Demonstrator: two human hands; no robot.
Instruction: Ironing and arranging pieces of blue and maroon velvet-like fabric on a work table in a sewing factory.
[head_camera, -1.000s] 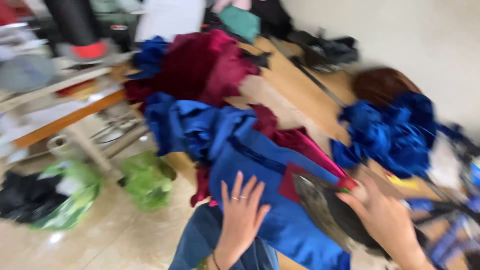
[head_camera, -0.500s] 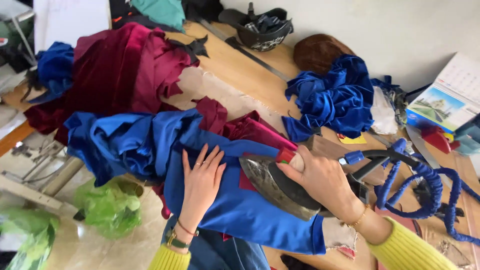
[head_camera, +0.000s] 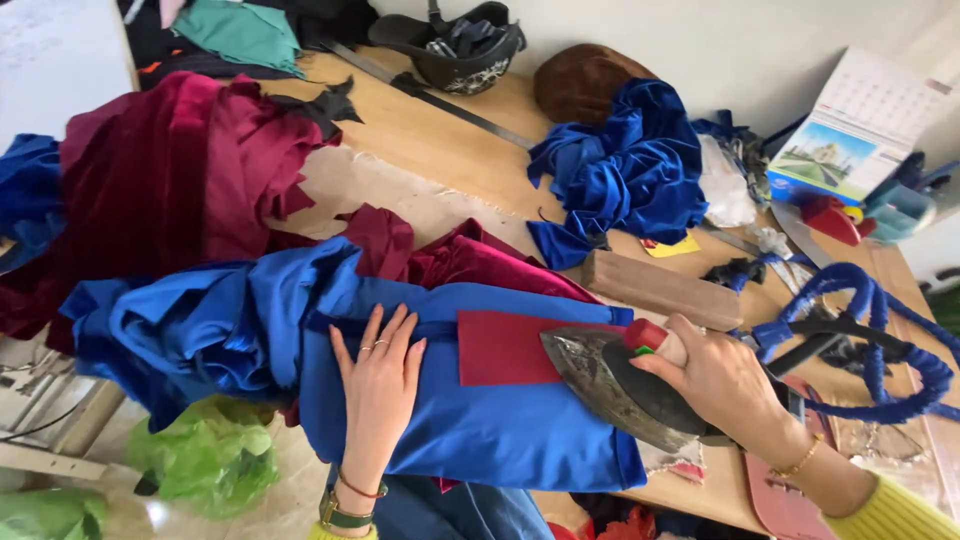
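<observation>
The left hand (head_camera: 378, 385) lies flat on the blue cloth (head_camera: 470, 420), fingers spread out. The right hand (head_camera: 725, 385) is wrapped tight around the handle of an old iron (head_camera: 620, 385) (dark and pointy). The iron's tip sits on a red patch (head_camera: 505, 347), near the table's (head_camera: 440, 140) front edge.

So the iron (head_camera: 625, 385) is sitting on the cloth (head_camera: 480, 420) that's lying across the near edge of the surface (head_camera: 440, 140), with the patch (head_camera: 505, 347) lying just left of its tip. The left hand (head_camera: 378, 385) is resting flat on the cloth, left of the patch. The wooden block (head_camera: 662, 288) is lying behind the iron, and the helmet (head_camera: 455, 45) is sitting at the far edge.
</observation>
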